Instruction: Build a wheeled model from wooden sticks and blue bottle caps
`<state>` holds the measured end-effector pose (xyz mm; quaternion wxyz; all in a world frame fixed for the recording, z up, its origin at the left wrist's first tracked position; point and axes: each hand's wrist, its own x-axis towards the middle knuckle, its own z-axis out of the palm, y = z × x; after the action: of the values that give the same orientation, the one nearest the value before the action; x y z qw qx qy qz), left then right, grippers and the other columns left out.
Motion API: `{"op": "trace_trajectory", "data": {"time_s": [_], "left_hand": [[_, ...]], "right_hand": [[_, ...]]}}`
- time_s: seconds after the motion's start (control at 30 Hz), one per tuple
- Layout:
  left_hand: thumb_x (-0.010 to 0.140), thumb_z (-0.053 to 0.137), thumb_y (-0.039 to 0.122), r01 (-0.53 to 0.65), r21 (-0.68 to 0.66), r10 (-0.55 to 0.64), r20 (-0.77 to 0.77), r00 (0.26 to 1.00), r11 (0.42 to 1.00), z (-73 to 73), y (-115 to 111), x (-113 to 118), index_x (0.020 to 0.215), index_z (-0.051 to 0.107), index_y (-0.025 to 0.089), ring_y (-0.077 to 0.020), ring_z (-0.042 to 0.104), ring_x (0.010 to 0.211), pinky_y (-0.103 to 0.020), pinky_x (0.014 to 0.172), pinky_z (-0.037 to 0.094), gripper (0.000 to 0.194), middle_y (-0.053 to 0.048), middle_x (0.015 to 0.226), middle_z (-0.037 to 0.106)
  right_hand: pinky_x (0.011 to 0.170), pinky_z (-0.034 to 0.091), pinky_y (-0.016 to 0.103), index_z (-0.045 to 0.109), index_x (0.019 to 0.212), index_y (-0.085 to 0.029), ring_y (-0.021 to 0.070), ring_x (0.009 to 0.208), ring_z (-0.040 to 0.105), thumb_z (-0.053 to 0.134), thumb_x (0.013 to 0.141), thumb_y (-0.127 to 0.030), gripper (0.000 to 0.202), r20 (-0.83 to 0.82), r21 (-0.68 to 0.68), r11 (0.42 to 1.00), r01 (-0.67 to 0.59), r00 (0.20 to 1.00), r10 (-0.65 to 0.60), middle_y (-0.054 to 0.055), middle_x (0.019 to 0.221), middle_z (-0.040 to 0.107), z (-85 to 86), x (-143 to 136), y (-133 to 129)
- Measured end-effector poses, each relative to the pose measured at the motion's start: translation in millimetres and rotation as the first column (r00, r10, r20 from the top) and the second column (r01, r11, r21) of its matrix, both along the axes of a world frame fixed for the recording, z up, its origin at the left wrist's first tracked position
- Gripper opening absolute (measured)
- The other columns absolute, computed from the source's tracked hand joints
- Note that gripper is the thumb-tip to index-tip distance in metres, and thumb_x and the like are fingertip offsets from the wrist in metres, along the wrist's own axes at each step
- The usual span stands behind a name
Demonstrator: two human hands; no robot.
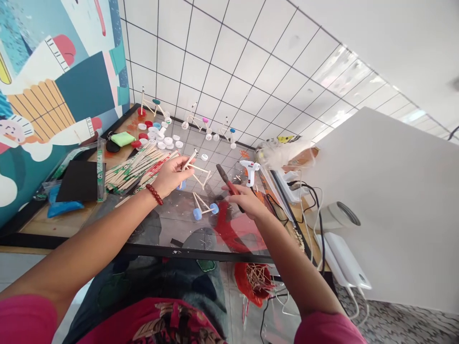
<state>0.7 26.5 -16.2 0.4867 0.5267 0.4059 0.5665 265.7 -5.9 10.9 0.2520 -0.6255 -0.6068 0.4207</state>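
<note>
My left hand [174, 175] is closed around a small frame of joined wooden sticks [197, 173], held above the glossy table. A blue bottle cap [182, 185] shows just under that hand. In my right hand [247, 199] are red-handled pliers [229, 180], their dark jaws pointing up and left, apart from the stick frame. On the table between the hands sits a V-shaped stick piece [202, 204] with a blue cap at each of two ends. A white cap [204, 156] lies just beyond the left hand.
A white glue gun [250, 171] stands right of the pliers. Loose chopsticks [138, 167] and bottle caps [165, 138] cover the left side. Several stick-and-cap models [204, 123] line the tiled wall. Cables [315, 205] run along the right edge, above a red bin [247, 284].
</note>
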Motion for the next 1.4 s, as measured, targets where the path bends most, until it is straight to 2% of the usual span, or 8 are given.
{"op": "trace_trajectory", "data": {"time_s": [0.13,0.27,0.4,0.53,0.63,1.03,1.17,1.4], "left_hand": [[0.064,0.085,0.044,0.033,0.005,-0.033,0.016,0.999,0.999,2.6,-3.1,0.6,0.101,0.076,0.018,-0.0217,0.067,0.093,-0.033,0.084,0.053,0.046,-0.008,0.104,0.075],[0.065,0.083,0.046,0.014,-0.015,-0.014,0.019,1.0,1.0,6.0,-5.0,0.3,0.099,0.077,0.019,-0.0217,0.067,0.088,-0.032,0.079,0.053,0.043,-0.008,0.098,0.075],[0.068,0.082,0.044,-0.004,0.0,0.004,0.009,1.0,1.0,8.5,-6.5,-0.1,0.097,0.077,0.02,-0.022,0.067,0.089,-0.032,0.079,0.053,0.038,-0.007,0.095,0.074],[0.067,0.083,0.043,0.012,0.054,-0.012,0.009,1.0,0.998,8.9,-8.0,2.2,0.091,0.075,0.02,-0.0208,0.066,0.09,-0.032,0.082,0.053,0.034,-0.006,0.092,0.073],[0.062,0.086,0.045,0.022,0.025,-0.023,0.02,1.0,0.999,8.7,-8.5,5.8,0.089,0.074,0.02,-0.0193,0.066,0.086,-0.033,0.081,0.053,0.039,-0.005,0.09,0.072],[0.056,0.088,0.045,-0.004,-0.067,0.011,0.091,0.996,0.998,5.3,-10.0,13.8,0.087,0.073,0.017,-0.0161,0.062,0.077,-0.03,0.075,0.05,0.044,-0.001,0.079,0.068],[0.061,0.085,0.044,-0.014,-0.055,0.018,0.071,0.997,0.998,4.2,-9.9,14.1,0.089,0.074,0.016,-0.0157,0.061,0.076,-0.03,0.074,0.049,0.041,-0.001,0.079,0.068],[0.056,0.087,0.037,0.175,-0.058,-0.179,-0.062,0.982,0.983,4.5,-11.4,8.1,0.105,0.071,0.016,-0.0225,0.066,0.092,-0.032,0.075,0.054,0.055,-0.008,0.101,0.071]], "right_hand": [[0.092,0.041,0.035,0.065,0.074,-0.019,0.0244,0.101,0.056,0.066,0.068,-0.036,0.018,0.319,0.204,0.971,-0.121,0.946,0.051,0.005,0.089,0.063,-12.6,1.7,6.9],[0.079,0.039,0.031,0.049,0.061,-0.021,0.0199,0.084,0.051,0.062,0.071,-0.042,0.027,0.391,0.217,0.959,-0.185,0.916,0.089,-0.001,0.071,0.051,-20.9,8.1,10.0],[0.076,0.039,0.031,0.056,0.065,-0.02,0.0182,0.078,0.051,0.063,0.07,-0.045,0.027,0.273,0.186,0.97,-0.158,0.956,0.103,-0.002,0.07,0.051,-21.9,9.6,5.7],[0.075,0.042,0.032,0.069,0.093,-0.016,0.0179,0.077,0.056,0.069,0.065,-0.05,0.044,-0.007,0.065,0.998,-0.022,1.0,0.022,0.001,0.079,0.061,-16.0,-0.8,-1.7],[0.076,0.043,0.031,0.071,0.098,-0.015,0.0172,0.077,0.057,0.073,0.062,-0.05,0.051,-0.107,0.058,0.998,0.014,0.994,-0.008,0.001,0.08,0.063,-8.5,-14.0,-5.0],[0.071,0.045,0.029,0.074,0.09,-0.016,0.0166,0.075,0.058,0.081,0.061,-0.053,0.047,-0.204,0.074,0.997,-0.007,0.979,0.022,0.002,0.077,0.066,10.7,-54.5,-1.7],[0.071,0.043,0.029,0.072,0.077,-0.017,0.0164,0.075,0.057,0.078,0.064,-0.049,0.034,-0.158,0.145,0.989,-0.018,0.986,0.042,0.0,0.074,0.062,9.8,-64.2,-2.0],[0.064,0.035,0.027,0.066,0.073,-0.018,0.0127,0.066,0.045,0.07,0.067,-0.045,0.028,-0.202,0.223,0.974,0.042,0.979,0.004,-0.002,0.068,0.053,12.5,-66.8,1.4]]}}
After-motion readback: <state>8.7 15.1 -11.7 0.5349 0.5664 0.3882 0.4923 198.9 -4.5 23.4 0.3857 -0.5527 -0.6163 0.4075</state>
